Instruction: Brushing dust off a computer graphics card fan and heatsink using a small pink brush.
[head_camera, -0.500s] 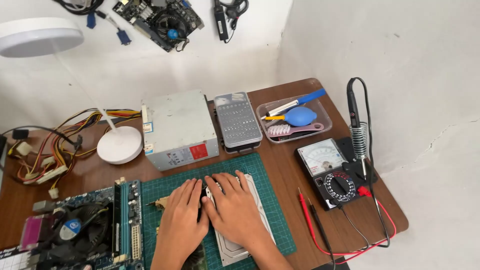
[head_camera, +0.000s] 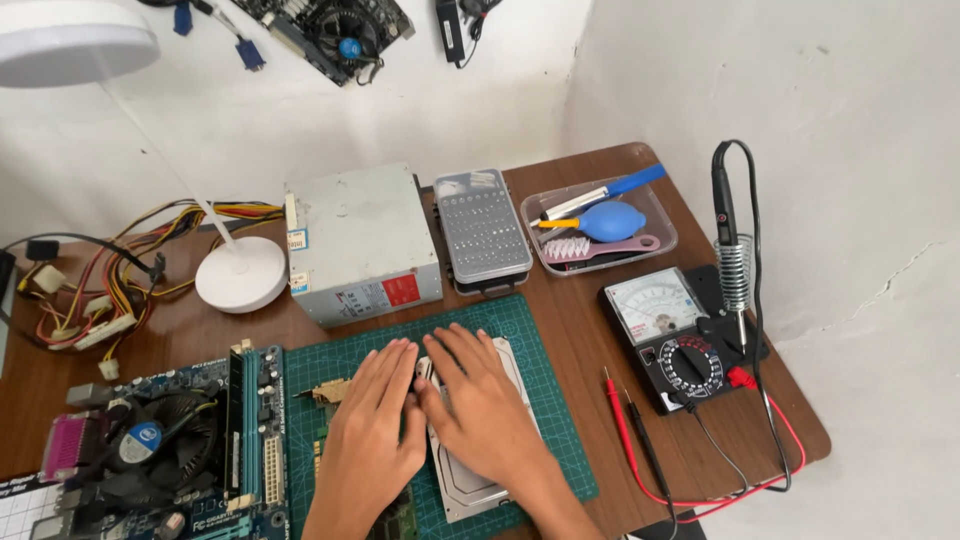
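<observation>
An electronics repair workbench is being shown: a multimeter (head_camera: 672, 338), soldering iron (head_camera: 728, 232), motherboard (head_camera: 160, 450), power supply (head_camera: 360, 243) and green cutting mat (head_camera: 545, 400) are being kept there.

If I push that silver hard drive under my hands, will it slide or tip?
The hard drive looks flat and rigid, so tipping seems unlikely. It lies on the green cutting mat, which probably resists sliding. Its metal casing suggests it's heavy for its size.

Red rectangular label (head_camera: 401, 291) and white sticker (head_camera: 298, 242) on grey box (head_camera: 360, 240).
</observation>
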